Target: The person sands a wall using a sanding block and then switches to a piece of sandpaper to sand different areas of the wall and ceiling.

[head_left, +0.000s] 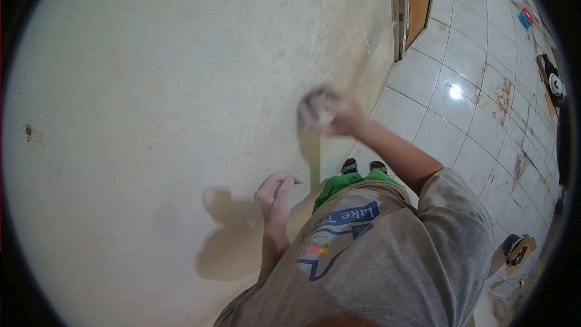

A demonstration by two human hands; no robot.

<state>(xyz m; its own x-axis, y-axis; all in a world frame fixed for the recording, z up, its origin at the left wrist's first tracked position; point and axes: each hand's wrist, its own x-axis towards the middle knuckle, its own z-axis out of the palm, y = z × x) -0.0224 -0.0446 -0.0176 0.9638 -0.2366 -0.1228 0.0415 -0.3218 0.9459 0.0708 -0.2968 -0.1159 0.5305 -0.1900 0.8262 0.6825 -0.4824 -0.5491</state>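
Note:
My right hand [339,111], smeared by motion, is curled round something pale and dark against or very close to the cream wall [181,72]; what it is cannot be made out. Lower and to the left, my left hand [279,195] is raised near the wall with its fingers bent and pale dust on the skin. Whether anything lies between those fingers is too small to tell. Shadows of my arm and hand fall on the wall beside it.
Grey-white floor tiles [445,94] with brown stains lie right of the wall. A wooden door [419,0] stands at the top. Along the right are a red and blue round item [526,18], a dark tool with a white disc [554,83] and a cardboard piece [521,255].

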